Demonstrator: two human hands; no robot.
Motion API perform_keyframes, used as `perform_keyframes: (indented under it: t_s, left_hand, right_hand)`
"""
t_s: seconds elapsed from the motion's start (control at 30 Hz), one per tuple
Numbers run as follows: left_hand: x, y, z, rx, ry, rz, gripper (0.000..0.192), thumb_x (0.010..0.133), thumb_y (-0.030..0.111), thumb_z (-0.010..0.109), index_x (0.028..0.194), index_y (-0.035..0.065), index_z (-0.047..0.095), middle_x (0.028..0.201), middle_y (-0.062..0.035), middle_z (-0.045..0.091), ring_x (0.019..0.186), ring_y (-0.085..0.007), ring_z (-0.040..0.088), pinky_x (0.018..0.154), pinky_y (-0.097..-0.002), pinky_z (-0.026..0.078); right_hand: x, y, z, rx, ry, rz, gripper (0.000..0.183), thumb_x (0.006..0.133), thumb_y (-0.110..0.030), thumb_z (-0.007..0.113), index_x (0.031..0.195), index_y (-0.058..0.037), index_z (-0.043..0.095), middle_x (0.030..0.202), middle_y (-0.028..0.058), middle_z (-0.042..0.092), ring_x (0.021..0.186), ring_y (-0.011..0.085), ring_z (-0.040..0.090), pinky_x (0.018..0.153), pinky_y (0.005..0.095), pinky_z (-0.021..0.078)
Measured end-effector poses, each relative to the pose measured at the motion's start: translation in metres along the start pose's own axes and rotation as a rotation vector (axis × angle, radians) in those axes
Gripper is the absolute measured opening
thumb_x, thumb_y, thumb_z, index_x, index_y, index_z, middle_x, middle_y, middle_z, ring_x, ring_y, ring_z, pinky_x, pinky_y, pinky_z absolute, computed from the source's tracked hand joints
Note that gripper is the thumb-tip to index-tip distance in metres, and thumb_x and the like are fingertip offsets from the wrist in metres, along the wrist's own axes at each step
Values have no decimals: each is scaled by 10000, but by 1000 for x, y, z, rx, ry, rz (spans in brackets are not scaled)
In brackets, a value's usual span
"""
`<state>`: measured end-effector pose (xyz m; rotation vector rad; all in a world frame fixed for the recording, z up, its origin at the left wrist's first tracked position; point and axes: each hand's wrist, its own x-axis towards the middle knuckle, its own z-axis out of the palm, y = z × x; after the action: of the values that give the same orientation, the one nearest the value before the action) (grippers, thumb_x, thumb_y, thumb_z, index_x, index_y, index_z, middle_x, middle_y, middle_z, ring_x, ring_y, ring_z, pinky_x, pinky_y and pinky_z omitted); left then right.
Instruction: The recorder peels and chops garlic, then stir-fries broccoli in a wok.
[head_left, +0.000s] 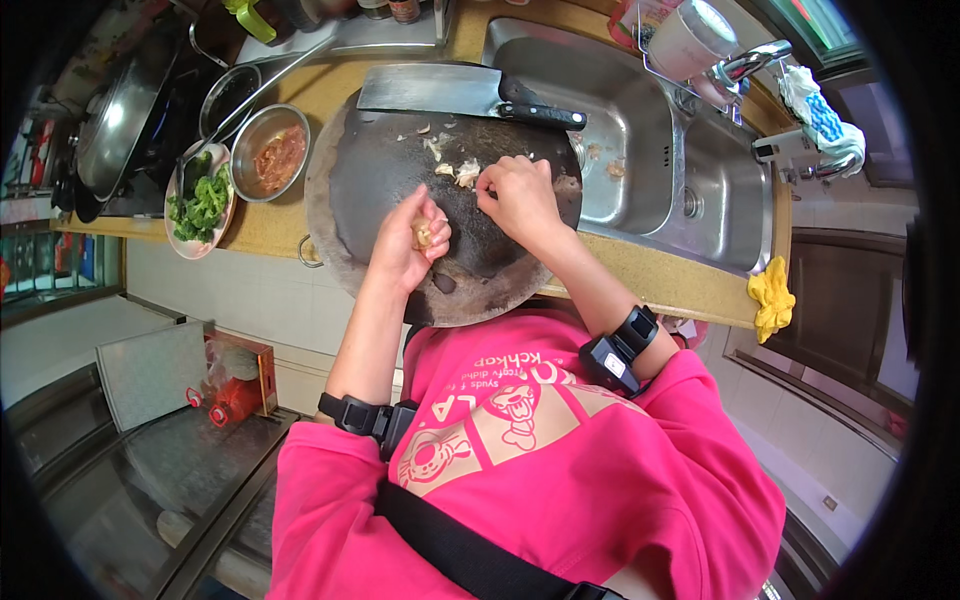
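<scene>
My left hand (405, 251) is curled around some peeled garlic cloves (421, 234) above the left part of a round, dark chopping board (360, 180). Over the middle of the board, my right hand (523, 199) has its thumb and fingers bent together; whether something small is between them is hidden. Close to its fingertips lie pale garlic skins (468, 174), with more scraps scattered farther back. A cleaver (431, 88) rests across the board's far side, its blade to the left and its black riveted handle (541, 115) to the right.
Left of the board are a steel bowl of raw meat (279, 161) and a plate of broccoli (202, 210). A lidded wok (116, 124) stands farther left. The double steel sink (622, 180), with scraps in it, adjoins the board's right. A yellow cloth (771, 298) hangs over the counter edge.
</scene>
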<state>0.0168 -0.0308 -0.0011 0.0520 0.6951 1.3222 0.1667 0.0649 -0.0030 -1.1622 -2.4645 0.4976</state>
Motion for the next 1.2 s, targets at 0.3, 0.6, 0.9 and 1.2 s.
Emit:
perform_keyframes:
  t_s: [0.3, 0.6, 0.9, 1.2]
  left_hand:
    - [-5, -2, 22, 317, 175, -56, 308, 891, 344, 418, 781, 59, 462, 565, -5, 406, 468, -88, 377, 370, -195, 265]
    - [-4, 7, 7, 266, 226, 87, 252, 886, 195, 442, 981, -35, 477, 593, -8, 409, 479, -71, 364, 381, -185, 272]
    - [-8, 14, 21, 397, 238, 103, 197, 800, 157, 594, 904, 1, 535, 620, 12, 440, 478, -45, 374, 382, -171, 262]
    - [-6, 12, 41, 639, 268, 112, 130, 798, 145, 601, 809, 40, 524, 604, 15, 453, 439, -26, 357, 364, -156, 235]
  right_hand:
    - [11, -31, -26, 575, -295, 54, 160, 681, -148, 651, 763, -14, 624, 659, 67, 577, 589, 109, 532, 546, 252, 408]
    - [35, -13, 15, 51, 130, -226, 88, 651, -157, 624, 720, -103, 630, 724, 67, 576, 743, 251, 548, 683, 373, 394]
    - [28, -34, -38, 571, -290, -62, 165, 721, -140, 577, 853, -52, 622, 790, 108, 623, 750, 267, 595, 675, 335, 455]
    - [19, -28, -54, 634, -256, 184, 185, 736, -121, 598, 861, 13, 621, 711, 81, 629, 662, 100, 585, 629, 238, 471]
